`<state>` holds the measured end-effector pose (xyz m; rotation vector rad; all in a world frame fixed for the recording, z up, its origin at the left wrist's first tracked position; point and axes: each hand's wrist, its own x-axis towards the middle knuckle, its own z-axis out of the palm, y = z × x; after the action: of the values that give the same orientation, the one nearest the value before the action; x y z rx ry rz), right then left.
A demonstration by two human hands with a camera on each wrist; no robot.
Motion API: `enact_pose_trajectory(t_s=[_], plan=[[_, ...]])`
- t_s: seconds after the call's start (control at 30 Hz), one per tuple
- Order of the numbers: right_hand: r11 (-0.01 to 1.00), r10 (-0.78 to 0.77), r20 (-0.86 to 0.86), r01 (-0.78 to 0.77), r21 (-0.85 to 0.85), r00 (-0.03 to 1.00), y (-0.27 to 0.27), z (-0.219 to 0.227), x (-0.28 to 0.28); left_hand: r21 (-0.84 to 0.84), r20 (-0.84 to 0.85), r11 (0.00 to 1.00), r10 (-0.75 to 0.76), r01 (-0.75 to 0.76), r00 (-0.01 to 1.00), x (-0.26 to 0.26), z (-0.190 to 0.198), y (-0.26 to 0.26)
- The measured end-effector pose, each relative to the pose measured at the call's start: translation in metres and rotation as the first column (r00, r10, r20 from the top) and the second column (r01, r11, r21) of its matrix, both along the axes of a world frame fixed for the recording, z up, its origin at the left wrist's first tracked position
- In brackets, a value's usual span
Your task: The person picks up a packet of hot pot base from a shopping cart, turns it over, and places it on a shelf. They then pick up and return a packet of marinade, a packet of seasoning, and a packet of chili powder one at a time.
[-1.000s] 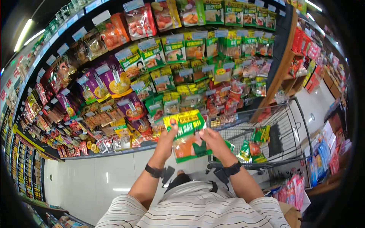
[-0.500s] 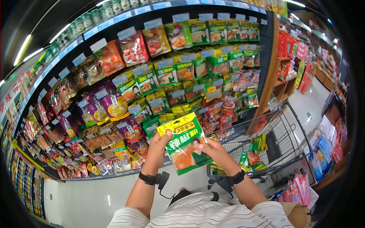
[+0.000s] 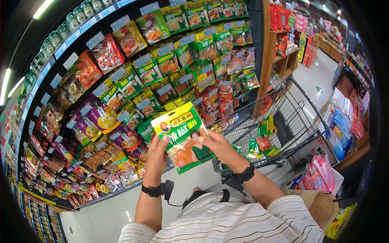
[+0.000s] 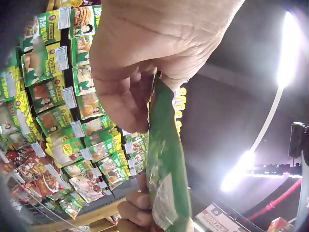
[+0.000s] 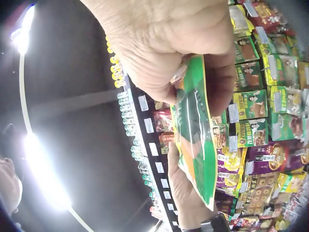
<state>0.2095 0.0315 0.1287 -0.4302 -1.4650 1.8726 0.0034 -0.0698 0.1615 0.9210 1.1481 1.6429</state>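
A green and yellow seasoning packet point(image 3: 182, 139) is held up in front of the striped shirt, tilted, its printed front facing the head camera. My left hand point(image 3: 157, 156) pinches its left edge, thumb on the front. At its right edge my right hand point(image 3: 221, 149) grips it the same way. Seen edge-on in the left wrist view, the packet point(image 4: 166, 159) sits between the thumb and curled fingers of the left hand point(image 4: 154, 53). The right wrist view has the right hand point(image 5: 169, 48) pinching the packet point(image 5: 195, 130), with the left hand point(image 5: 181, 193) beyond it.
Hanging packets fill the shelf rack point(image 3: 95, 44) ahead and to the left. A wire shopping cart point(image 3: 289, 141) with several packets in it stands right of the hands. Pink packages point(image 3: 318, 174) and a brown paper bag point(image 3: 320, 208) are at the lower right.
The packet, held in both hands throughout, has turned its front toward the head camera and shifted slightly left and up since half a second ago. The head view has swung, moving shelf and cart left.
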Motion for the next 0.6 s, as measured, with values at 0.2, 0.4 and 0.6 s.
enact_pose_trajectory(t_s=[0.2, 0.4, 0.6], plan=[[0.993, -0.074, -0.059, 0.067, -0.101, 0.996, 0.001, 0.0, 0.01, -0.101, -0.159, 0.993, -0.083, 0.067, 0.984, 0.02, -0.02, 0.005], [0.985, -0.156, -0.043, 0.152, -0.078, 0.987, 0.006, 0.006, 0.033, -0.095, 0.063, 0.995, -0.023, 0.029, 0.998, 0.034, -0.018, 0.008], [0.989, 0.131, -0.597, -0.064, 0.132, 0.791, 0.012, 0.074, 0.092, -0.006, 0.088, 0.994, 0.107, -0.107, 0.99, 0.015, -0.012, 0.011]])
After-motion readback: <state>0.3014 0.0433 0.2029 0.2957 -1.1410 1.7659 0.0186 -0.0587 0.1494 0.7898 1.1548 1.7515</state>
